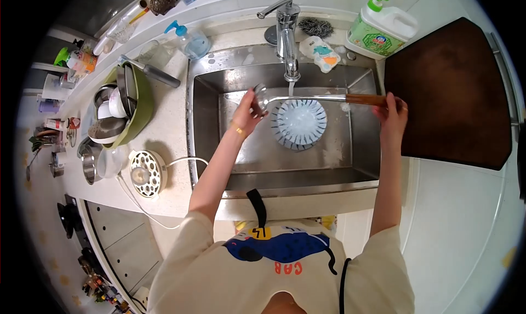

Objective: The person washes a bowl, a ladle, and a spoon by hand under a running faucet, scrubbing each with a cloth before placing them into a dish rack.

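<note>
A metal ladle (323, 97) with a wooden handle is held level across the sink (230, 144). My left hand (246, 114) is closed around the edge of its rounded head at the left end. At the other end, my right hand (392, 117) grips the wooden handle. Beneath the ladle, a white bowl with dark blue stripes (299, 141) sits on the sink floor, with cloudy or foamy water in it. A thin stream runs down from the chrome faucet (290, 51) beside the ladle's shaft.
A green basin (145, 103) piled with bowls and pans stands left of the sink, near a white egg steamer base (148, 174) with a cord. Behind are a blue pump bottle (193, 42), steel wool (316, 27) and a detergent jug (378, 32). A dark board (449, 95) lies right.
</note>
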`<state>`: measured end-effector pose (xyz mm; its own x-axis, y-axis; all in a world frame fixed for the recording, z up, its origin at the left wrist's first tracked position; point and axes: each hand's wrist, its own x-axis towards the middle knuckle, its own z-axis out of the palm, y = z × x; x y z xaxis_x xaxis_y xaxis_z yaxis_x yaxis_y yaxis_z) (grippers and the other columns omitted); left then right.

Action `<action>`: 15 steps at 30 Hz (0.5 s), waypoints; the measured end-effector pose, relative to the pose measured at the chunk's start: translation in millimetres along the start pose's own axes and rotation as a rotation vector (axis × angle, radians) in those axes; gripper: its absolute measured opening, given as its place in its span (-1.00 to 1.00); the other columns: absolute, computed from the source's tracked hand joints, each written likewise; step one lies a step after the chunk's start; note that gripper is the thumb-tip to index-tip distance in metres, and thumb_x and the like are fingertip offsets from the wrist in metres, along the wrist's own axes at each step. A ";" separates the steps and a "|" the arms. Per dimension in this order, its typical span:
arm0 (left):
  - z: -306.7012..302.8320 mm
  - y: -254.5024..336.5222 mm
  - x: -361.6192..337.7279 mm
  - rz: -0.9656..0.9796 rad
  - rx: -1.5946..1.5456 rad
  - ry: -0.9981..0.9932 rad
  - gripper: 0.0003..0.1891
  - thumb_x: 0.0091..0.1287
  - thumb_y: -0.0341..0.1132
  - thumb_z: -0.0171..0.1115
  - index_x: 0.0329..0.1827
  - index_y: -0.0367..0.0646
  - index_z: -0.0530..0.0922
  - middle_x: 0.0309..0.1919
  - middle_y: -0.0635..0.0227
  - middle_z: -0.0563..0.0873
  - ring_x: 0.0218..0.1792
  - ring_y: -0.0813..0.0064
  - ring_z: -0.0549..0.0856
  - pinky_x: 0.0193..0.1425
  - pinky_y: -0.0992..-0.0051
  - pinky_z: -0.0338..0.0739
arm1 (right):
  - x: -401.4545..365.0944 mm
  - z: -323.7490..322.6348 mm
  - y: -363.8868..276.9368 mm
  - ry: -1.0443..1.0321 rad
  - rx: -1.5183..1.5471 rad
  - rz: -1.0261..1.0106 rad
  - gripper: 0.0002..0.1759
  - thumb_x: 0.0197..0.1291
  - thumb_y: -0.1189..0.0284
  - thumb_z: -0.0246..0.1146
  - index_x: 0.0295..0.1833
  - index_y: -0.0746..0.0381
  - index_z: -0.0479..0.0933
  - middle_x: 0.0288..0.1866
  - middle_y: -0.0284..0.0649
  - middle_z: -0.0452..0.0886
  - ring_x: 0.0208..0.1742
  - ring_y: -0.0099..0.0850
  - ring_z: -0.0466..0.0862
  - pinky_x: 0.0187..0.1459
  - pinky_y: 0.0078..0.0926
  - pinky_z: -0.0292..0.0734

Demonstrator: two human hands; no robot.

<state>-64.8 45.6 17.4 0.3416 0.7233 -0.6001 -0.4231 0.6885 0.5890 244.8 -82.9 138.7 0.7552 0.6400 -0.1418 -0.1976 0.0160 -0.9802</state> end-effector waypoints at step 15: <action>68.6 -25.8 46.1 0.284 0.573 -0.145 -0.42 0.17 -0.03 0.19 0.14 -0.10 0.19 -0.29 0.46 0.45 -0.45 0.69 0.39 -0.40 0.66 0.28 | -27.5 -82.0 1.3 -0.007 -0.230 -0.069 -0.72 0.16 0.33 0.22 -0.12 0.23 0.37 -0.38 -0.29 0.50 -0.50 -0.55 0.55 -0.43 -0.65 0.49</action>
<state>19.3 64.8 11.7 0.4090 0.8532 -0.3237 -0.0125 0.3599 0.9329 275.0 -163.5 129.9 0.7572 0.6491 -0.0729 0.0030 -0.1150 -0.9934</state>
